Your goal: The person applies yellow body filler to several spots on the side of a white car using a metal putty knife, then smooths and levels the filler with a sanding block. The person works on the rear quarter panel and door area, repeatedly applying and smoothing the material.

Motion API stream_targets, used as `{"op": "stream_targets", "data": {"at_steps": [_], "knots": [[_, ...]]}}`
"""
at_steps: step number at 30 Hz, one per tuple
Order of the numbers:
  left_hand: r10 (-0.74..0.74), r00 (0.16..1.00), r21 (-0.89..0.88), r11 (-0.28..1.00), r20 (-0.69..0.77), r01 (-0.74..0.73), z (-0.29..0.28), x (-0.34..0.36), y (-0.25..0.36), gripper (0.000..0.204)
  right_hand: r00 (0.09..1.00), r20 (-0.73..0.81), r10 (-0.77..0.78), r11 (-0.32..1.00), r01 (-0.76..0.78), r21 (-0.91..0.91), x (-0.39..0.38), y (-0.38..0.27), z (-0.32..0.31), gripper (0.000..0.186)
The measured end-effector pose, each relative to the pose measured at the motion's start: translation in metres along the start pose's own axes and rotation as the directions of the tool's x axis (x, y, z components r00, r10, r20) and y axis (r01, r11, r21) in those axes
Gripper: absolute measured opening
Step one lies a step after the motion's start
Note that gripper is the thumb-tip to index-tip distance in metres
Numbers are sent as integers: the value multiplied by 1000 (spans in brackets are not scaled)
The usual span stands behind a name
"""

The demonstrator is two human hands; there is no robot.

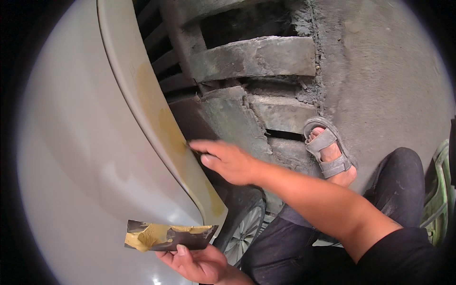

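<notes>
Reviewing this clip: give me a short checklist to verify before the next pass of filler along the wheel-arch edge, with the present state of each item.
1. Filler on hand: ok. The dark mixing board carries a yellow filler blob.
2. Board secure: ok. The left hand grips it from below, flat.
3. Working hand on the spot: ok. The right hand has its fingertips at the arch lip of the grey car panel.
4. Spreading tool in the right hand: cannot tell; the fingers hide it.
5. Earlier filler coverage: ok. Yellow patches run along the lip.
6. Footing: ok. The sandalled foot rests flat on the concrete.
</notes>
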State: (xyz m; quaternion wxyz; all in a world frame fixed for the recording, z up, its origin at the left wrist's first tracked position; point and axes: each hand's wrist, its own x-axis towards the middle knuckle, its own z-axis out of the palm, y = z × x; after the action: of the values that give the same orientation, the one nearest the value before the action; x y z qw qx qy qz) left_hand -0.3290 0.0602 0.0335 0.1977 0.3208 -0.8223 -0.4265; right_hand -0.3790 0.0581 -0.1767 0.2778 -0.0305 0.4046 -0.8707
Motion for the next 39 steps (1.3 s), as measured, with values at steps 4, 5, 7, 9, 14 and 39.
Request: {"op": "stream_targets", "data": {"at_steps": [4,5,7,9,14,39], "knots": [[20,1000,15,1000,-23,-20,-2,1,-1,51,999,-38,8,992,-3,125,2,-9,-10,39],[5,1000,8,1000,-17,-5,-3,0,-1,51,996,-89,7,993,4,114,14,-12,-14,39],[-22,1000,-14,1000,-2,22,-5,-1,-3,50,994,-76,-84,996,86,21,38,-19,-25,41],[-7,1000,-9,1000,-22,7,-6,-3,-4,50,990,-69,-125,991,122,-54,47,-26,-20,42],[-5,1000,-18,1000,-22,5,-5,-2,-2,50,996,7,90,996,-90,23,-2,-30,4,36],[24,998,-17,1000,-55,-25,-15,-9,-1,47,996,-24,83,973,-86,-213,-40,-49,30,41]]}}
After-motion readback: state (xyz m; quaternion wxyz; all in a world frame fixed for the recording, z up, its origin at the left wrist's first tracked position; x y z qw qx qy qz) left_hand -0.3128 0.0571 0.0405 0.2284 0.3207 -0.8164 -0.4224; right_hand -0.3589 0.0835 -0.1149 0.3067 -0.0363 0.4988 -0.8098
